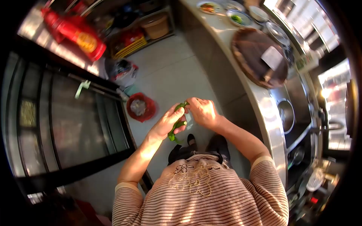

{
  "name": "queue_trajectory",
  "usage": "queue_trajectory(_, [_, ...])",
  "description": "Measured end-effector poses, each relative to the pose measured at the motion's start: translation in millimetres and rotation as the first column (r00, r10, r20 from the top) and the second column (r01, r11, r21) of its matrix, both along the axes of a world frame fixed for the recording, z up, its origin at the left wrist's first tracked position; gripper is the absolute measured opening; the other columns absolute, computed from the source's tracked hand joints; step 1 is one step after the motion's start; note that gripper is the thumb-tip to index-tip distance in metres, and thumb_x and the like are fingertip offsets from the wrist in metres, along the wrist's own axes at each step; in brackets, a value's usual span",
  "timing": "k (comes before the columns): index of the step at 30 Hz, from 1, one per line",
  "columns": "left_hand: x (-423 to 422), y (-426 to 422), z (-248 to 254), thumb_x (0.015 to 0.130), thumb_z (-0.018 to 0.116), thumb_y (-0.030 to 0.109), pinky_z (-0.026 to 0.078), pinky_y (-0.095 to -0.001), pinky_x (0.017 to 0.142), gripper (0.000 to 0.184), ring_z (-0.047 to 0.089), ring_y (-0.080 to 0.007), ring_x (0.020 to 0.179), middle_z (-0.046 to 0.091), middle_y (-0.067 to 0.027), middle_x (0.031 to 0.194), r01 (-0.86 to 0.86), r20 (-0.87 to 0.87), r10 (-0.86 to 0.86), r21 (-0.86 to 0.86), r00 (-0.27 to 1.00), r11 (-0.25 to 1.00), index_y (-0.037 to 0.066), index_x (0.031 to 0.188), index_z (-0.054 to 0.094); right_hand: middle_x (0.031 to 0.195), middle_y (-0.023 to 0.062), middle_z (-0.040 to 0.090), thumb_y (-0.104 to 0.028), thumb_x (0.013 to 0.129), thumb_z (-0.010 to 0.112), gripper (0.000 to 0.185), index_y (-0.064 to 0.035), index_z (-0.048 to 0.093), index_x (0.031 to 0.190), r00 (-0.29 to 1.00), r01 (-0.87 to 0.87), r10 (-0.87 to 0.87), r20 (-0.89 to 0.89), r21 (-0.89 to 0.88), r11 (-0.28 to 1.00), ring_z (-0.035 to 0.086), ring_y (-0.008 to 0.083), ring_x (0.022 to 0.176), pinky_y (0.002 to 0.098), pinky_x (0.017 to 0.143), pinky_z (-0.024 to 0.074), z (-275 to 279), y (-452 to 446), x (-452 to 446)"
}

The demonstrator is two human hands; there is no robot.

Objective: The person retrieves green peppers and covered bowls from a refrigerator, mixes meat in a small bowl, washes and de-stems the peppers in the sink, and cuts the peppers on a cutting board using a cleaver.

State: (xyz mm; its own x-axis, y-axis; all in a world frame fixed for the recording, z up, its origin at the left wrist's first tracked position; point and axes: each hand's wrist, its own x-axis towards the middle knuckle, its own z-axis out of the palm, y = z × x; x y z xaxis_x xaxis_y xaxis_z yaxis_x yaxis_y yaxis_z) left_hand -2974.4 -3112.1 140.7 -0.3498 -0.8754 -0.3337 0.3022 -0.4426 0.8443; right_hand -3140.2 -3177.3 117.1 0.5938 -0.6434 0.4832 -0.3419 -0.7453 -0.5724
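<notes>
Several green peppers (171, 135) lie in my left hand (168, 121), whose fingers and thumb are wrapped round them in front of my body. My right hand (203, 112) is closed beside it, its fingertips pinching the upper end of a green pepper at the top of the bunch. The two hands are close together above the floor. What the right fingertips hold beyond that end is too small to make out.
Below and left of my hands a red bin (151, 109) stands on the floor (181, 75). The counter (260, 107) on the right bears a round wooden board (249, 56), a cleaver (272, 58) and plates. A glass-door cabinet (75, 128) is at left.
</notes>
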Motion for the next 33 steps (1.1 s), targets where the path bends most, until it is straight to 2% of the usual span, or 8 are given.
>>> queue_trajectory(2, [24.9,14.2,-10.9,0.095,0.042,0.038,0.032,-0.0200,0.042,0.035,0.044,-0.0096,0.050,0.047,-0.0042,0.070,-0.196,0.000,0.196,0.002,0.981,0.981,0.005,0.106,0.046,0.068,0.0093,0.058,-0.006,0.083,0.052,0.005,-0.0017,0.050,0.083,0.998,-0.048,0.047,0.047,0.018,0.999,0.061,0.0226,0.060,0.0339,0.050,0.0469,-18.7,1.2,41.5])
queue_trajectory(4, [43.4,24.3,-21.9,0.095,0.043,0.037,0.034,-0.0207,0.046,0.033,0.043,-0.0096,0.050,0.046,-0.0038,0.068,-0.397,0.035,0.396,0.011,0.917,0.918,0.006,0.105,0.046,0.066,0.0079,0.055,-0.012,0.087,0.050,0.012,-0.0009,0.051,0.085,0.969,-0.064,-0.058,0.240,0.470,0.880,0.057,0.0178,0.058,0.0316,0.051,0.0446,-27.9,14.2,89.4])
queue_trajectory(6, [68.9,36.6,-35.2,0.095,0.043,0.036,0.034,-0.0208,0.045,0.032,0.044,-0.0098,0.050,0.046,-0.0036,0.069,-0.573,0.081,0.568,0.060,0.819,0.817,0.006,0.104,0.046,0.063,0.0030,0.049,-0.022,0.093,0.046,0.024,-0.0001,0.053,0.086,0.969,-0.051,-0.189,0.159,0.879,0.473,0.047,0.0103,0.057,0.0274,0.051,0.0392,-33.6,14.8,128.9])
queue_trajectory(9, [117.0,62.5,-70.7,0.095,0.044,0.035,0.033,-0.0208,0.043,0.028,0.042,-0.0101,0.049,0.047,-0.0047,0.067,-0.757,0.091,0.753,0.138,0.652,0.639,0.008,0.100,0.047,0.062,-0.0010,0.045,-0.022,0.091,0.049,0.023,-0.0005,0.053,0.085,0.961,-0.057,-0.257,0.101,0.983,0.172,0.043,0.0098,0.056,0.0268,0.048,0.0359,-79.4,1.1,182.4])
queue_trajectory(19, [264.1,86.0,-126.9,0.093,0.046,0.036,0.040,-0.0308,0.051,0.030,0.049,-0.0189,0.055,0.054,-0.0094,0.070,-0.857,0.018,0.976,0.483,0.217,0.182,0.007,0.102,0.047,0.071,0.0137,0.063,-0.026,0.082,0.054,0.031,-0.0095,0.061,0.107,0.913,0.196,0.190,-0.361,0.797,0.572,0.056,0.0221,0.043,0.0342,0.050,0.0483,-277.8,-28.8,388.7])
queue_trajectory(23, [304.9,59.9,-135.2,0.094,0.045,0.035,0.042,-0.0305,0.055,0.029,0.050,-0.0183,0.059,0.055,-0.0099,0.073,-0.838,0.028,0.980,0.523,0.198,0.154,0.007,0.102,0.048,0.090,0.0163,0.065,-0.023,0.079,0.052,0.034,-0.0130,0.060,0.111,0.888,0.210,0.156,-0.432,0.684,0.699,0.064,0.0291,0.083,0.0408,0.075,0.0490,-313.0,-35.6,445.0])
queue_trajectory(29, [342.3,24.4,-144.9,0.092,0.048,0.030,0.042,-0.0288,0.056,0.027,0.051,-0.0169,0.061,0.056,-0.0105,0.077,-0.889,0.111,0.966,0.426,0.233,0.166,0.005,0.101,0.047,0.099,0.0186,0.063,-0.026,0.084,0.043,0.031,-0.0095,0.060,0.104,0.781,0.163,0.363,-0.509,0.726,0.668,0.060,0.0386,0.090,0.0459,0.079,0.0470,-314.9,-59.3,481.2])
queue_trajectory(33, [352.0,6.6,-150.5,0.090,0.050,0.016,0.041,-0.0251,0.053,0.018,0.050,-0.0138,0.059,0.056,-0.0099,0.077,-0.942,0.298,0.921,0.294,0.250,0.161,0.004,0.102,0.045,0.082,0.0090,0.064,-0.016,0.083,0.058,0.017,-0.0023,0.062,0.092,0.860,-0.209,0.494,0.133,0.973,0.102,0.061,0.0127,0.074,0.0264,0.064,0.0475,-190.9,-67.1,470.6])
